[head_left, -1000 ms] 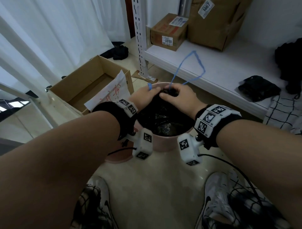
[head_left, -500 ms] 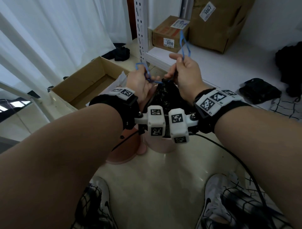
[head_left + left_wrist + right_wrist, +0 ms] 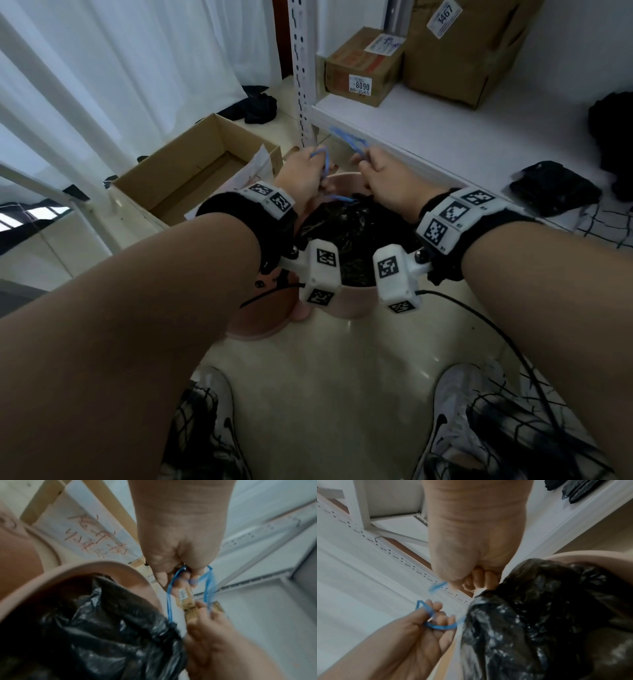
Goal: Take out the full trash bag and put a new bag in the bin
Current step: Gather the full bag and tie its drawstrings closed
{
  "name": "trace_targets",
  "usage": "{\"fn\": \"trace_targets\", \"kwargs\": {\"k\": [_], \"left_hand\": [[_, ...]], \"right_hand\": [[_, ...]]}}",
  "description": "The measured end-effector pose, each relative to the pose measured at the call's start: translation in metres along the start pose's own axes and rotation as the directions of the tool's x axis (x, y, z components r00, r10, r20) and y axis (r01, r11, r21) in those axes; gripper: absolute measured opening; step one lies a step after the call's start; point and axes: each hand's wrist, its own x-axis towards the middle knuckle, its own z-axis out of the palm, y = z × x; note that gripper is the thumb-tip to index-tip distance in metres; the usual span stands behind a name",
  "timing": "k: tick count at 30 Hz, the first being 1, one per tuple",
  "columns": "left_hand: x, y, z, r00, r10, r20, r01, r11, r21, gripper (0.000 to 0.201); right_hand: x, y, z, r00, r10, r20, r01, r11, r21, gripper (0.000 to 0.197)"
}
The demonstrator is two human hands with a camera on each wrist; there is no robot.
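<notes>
A pink bin [image 3: 346,303] stands on the floor between my forearms, and a full black trash bag [image 3: 356,229] fills it. The bag's neck is gathered at the far rim. My left hand [image 3: 317,164] has its fingers curled round a loop of the blue drawstring [image 3: 325,164]. My right hand [image 3: 364,161] pinches the other blue drawstring loop [image 3: 349,140]. In the left wrist view the left hand [image 3: 185,577] holds the string [image 3: 169,599] above the bag [image 3: 111,628]. In the right wrist view the right hand [image 3: 476,582] is closed just above the bag's neck [image 3: 539,615].
An open cardboard box [image 3: 191,171] with a white paper in it stands left of the bin. A white shelf [image 3: 445,137] behind the bin carries boxes [image 3: 363,68] and a folded black bundle [image 3: 555,192]. A pink round lid [image 3: 260,318] lies beside the bin. My shoes [image 3: 455,411] stand close in front.
Both hands went from the bag's neck up with the blue strings. They have now come down a little and moved apart, still holding the strings.
</notes>
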Motion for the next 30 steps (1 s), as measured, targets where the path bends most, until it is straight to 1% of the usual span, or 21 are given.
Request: {"fn": "trace_targets", "kwargs": {"k": [1, 2, 3, 4, 5, 6, 7, 9, 10, 13, 14, 16, 17, 18, 20, 21, 22, 23, 25, 27, 30], "left_hand": [[0.0, 0.003, -0.003, 1.0, 0.001, -0.004, -0.001, 1.0, -0.025, 0.035], [0.0, 0.005, -0.007, 1.0, -0.012, -0.013, 0.011, 0.999, -0.05, 0.033], [0.0, 0.005, -0.011, 0.999, -0.026, -0.025, 0.025, 0.998, -0.053, 0.028], [0.0, 0.004, -0.016, 0.999, -0.035, -0.038, 0.033, 0.999, -0.038, 0.022], [0.0, 0.002, -0.02, 0.998, -0.033, -0.053, 0.033, 0.999, 0.0, 0.018], [0.001, 0.001, -0.023, 0.997, -0.015, -0.078, 0.018, 0.999, 0.042, 0.016], [-0.001, 0.002, -0.025, 0.995, 0.016, -0.095, -0.009, 0.997, 0.074, 0.015], [-0.003, 0.01, -0.022, 0.988, 0.106, -0.116, -0.092, 0.989, 0.118, 0.017], [-0.004, 0.017, -0.019, 0.981, 0.154, -0.116, -0.14, 0.982, 0.124, 0.019], [-0.006, 0.04, -0.008, 0.964, 0.243, -0.112, -0.235, 0.969, 0.08, 0.017], [-0.007, 0.046, -0.005, 0.96, 0.265, -0.093, -0.261, 0.964, 0.057, 0.017], [-0.008, 0.051, -0.001, 0.952, 0.299, -0.064, -0.298, 0.954, 0.028, 0.016], [-0.007, 0.05, -0.002, 0.949, 0.304, -0.082, -0.302, 0.953, 0.031, 0.015], [-0.005, 0.047, -0.004, 0.948, 0.294, -0.125, -0.292, 0.956, 0.038, 0.015], [0.0, 0.04, -0.009, 0.948, 0.228, -0.221, -0.23, 0.973, 0.019, 0.009], [0.001, 0.036, -0.012, 0.955, 0.181, -0.234, -0.185, 0.983, 0.003, 0.004], [0.002, 0.033, -0.015, 0.964, 0.133, -0.232, -0.136, 0.991, 0.004, 0.006], [0.003, 0.03, -0.017, 0.971, 0.092, -0.221, -0.09, 0.996, 0.021, 0.011], [0.001, 0.027, -0.019, 0.978, 0.047, -0.204, -0.04, 0.998, 0.04, 0.012], [0.0, 0.027, -0.018, 0.985, 0.026, -0.171, -0.016, 0.998, 0.058, 0.017], [-0.007, 0.027, -0.014, 0.999, -0.043, 0.017, 0.043, 0.998, 0.04, 0.025]], "right_hand": [[0.001, 0.001, -0.004, 1.0, -0.014, 0.026, 0.014, 1.0, -0.01, 0.042], [0.001, 0.005, -0.007, 0.999, -0.005, 0.053, 0.004, 1.0, 0.018, 0.061], [-0.001, 0.007, -0.01, 0.997, 0.021, 0.068, -0.026, 0.998, 0.06, 0.075], [-0.003, 0.008, -0.013, 0.996, 0.055, 0.076, -0.059, 0.996, 0.061, 0.082], [-0.006, 0.007, -0.015, 0.994, 0.076, 0.082, -0.078, 0.996, 0.032, 0.081], [-0.008, 0.006, -0.017, 0.993, 0.088, 0.083, -0.085, 0.996, -0.038, 0.074], [-0.008, 0.003, -0.018, 0.993, 0.088, 0.085, -0.075, 0.987, -0.144, 0.068], [-0.01, -0.007, -0.019, 0.988, 0.093, 0.12, -0.04, 0.922, -0.384, 0.066], [-0.008, -0.012, -0.017, 0.983, 0.105, 0.15, -0.027, 0.893, -0.45, 0.064], [-0.006, -0.027, -0.005, 0.971, 0.085, 0.223, 0.036, 0.872, -0.488, 0.05], [-0.005, -0.031, -0.002, 0.973, 0.079, 0.217, 0.038, 0.87, -0.491, 0.048], [-0.009, -0.039, 0.002, 0.986, 0.042, 0.158, 0.035, 0.891, -0.454, 0.044], [-0.01, -0.041, 0.002, 0.99, 0.02, 0.141, 0.039, 0.914, -0.403, 0.042], [-0.011, -0.044, 0.002, 0.99, 0.002, 0.138, 0.047, 0.937, -0.347, 0.04], [-0.012, -0.047, 0.0, 0.989, -0.007, 0.149, 0.042, 0.972, -0.231, 0.04], [-0.011, -0.048, -0.001, 0.989, 0.009, 0.149, 0.017, 0.985, -0.174, 0.038], [-0.01, -0.049, -0.002, 0.989, 0.048, 0.137, -0.033, 0.993, -0.113, 0.034], [-0.009, -0.05, -0.003, 0.987, 0.1, 0.123, -0.094, 0.994, -0.049, 0.031], [-0.009, -0.051, -0.006, 0.977, 0.184, 0.11, -0.194, 0.978, 0.082, 0.03], [-0.006, -0.048, -0.008, 0.966, 0.226, 0.121, -0.246, 0.952, 0.184, 0.034], [-0.001, -0.042, -0.011, 0.958, 0.229, 0.173, -0.267, 0.932, 0.244, 0.039]]}}
